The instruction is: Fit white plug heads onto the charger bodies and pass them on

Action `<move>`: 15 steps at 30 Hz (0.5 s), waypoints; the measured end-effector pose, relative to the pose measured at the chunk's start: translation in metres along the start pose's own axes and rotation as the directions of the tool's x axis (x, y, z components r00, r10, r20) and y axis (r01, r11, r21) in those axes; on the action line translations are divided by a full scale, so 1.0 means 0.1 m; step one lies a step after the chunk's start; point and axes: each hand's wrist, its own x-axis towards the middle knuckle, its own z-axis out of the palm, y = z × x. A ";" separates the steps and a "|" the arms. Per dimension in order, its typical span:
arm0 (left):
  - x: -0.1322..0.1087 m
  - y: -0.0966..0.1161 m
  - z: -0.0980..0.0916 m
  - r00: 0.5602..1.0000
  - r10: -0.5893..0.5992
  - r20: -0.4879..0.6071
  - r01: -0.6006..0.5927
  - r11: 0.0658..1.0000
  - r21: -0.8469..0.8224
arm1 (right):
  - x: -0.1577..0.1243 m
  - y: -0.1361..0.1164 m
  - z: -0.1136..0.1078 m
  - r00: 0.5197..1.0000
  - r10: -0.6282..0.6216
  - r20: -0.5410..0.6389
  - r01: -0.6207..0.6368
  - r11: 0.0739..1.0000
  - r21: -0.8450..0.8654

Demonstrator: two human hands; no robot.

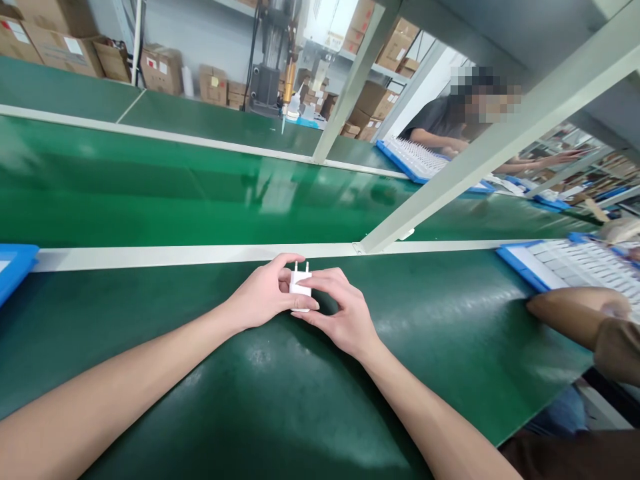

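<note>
A small white plug-in charger (301,284) with two metal-tipped pins pointing up is held between both hands, just above the dark green bench top (260,400). My left hand (267,290) grips it from the left, its thumb across the lower front and the index finger reaching up near the pins. From the right, my right hand (345,307) pinches the charger, with fingertips on its front and the thumb at its bottom edge. The charger's back is hidden.
A blue tray (17,263) stands at the left edge. Near a co-worker's arm (575,310), another blue tray (525,267) holds rows of white pieces. A slanted metal post (440,180) rises from the white rail (150,257). Beyond the green belt (175,200) stands a dispensing machine (273,67).
</note>
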 end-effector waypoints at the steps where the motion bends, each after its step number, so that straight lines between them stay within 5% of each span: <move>1: 0.00 0.00 0.00 1.000 -0.001 -0.002 0.001 1.000 0.014 | 0.00 0.00 0.00 1.000 -0.009 0.001 0.009 1.000 -0.005; 15: -0.02 0.05 0.00 0.999 -0.020 -0.033 0.028 0.971 0.239 | -0.01 0.04 0.00 0.987 -0.025 0.160 0.013 0.997 0.072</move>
